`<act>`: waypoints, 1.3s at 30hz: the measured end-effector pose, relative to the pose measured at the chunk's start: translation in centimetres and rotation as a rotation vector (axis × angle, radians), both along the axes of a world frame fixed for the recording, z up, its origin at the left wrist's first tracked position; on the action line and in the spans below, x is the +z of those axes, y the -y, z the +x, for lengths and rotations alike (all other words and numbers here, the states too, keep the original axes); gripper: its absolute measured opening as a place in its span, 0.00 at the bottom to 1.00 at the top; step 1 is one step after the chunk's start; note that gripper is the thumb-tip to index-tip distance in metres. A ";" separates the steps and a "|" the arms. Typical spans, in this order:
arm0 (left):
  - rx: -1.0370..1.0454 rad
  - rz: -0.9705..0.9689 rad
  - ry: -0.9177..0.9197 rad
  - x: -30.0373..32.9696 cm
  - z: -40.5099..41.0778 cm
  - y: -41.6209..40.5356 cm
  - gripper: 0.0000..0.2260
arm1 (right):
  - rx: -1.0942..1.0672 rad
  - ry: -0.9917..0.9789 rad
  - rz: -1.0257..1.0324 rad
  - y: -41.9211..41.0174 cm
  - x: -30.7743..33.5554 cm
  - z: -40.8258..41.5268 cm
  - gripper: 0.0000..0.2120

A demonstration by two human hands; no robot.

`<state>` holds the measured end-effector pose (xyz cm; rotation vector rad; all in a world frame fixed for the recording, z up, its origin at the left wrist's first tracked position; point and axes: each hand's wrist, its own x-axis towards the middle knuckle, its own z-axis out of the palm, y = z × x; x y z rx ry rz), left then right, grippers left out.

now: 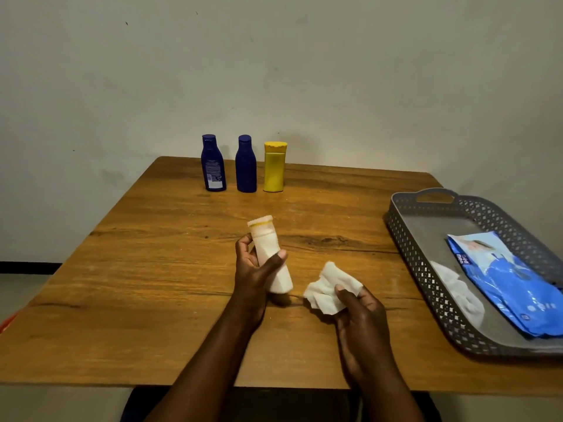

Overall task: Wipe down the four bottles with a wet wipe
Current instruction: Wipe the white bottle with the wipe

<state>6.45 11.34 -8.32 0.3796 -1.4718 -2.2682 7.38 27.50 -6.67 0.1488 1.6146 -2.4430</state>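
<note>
My left hand grips a white bottle around its middle, tilted with the cap pointing away from me, above the centre of the wooden table. My right hand pinches a crumpled white wet wipe just right of the bottle's base, a small gap apart from it. Three bottles stand upright in a row at the table's far edge: a dark blue one with a label, a plain dark blue one and a yellow one.
A grey perforated tray sits at the table's right edge. It holds a blue wet-wipe pack and a white cloth or wipe. A pale wall stands close behind the table.
</note>
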 end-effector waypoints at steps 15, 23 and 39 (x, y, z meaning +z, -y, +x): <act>-0.074 -0.597 -0.008 0.1 1.6 -2.1 0.32 | -0.198 -1.073 0.693 -0.3 3.1 -1.9 0.15; -0.068 -0.613 -0.051 -0.3 1.7 -2.2 0.29 | -0.087 -1.232 0.876 1.4 1.3 -1.2 0.19; -0.014 -0.824 -0.106 -0.4 1.9 -2.1 0.35 | -0.099 -1.445 1.400 2.5 2.3 -1.0 0.21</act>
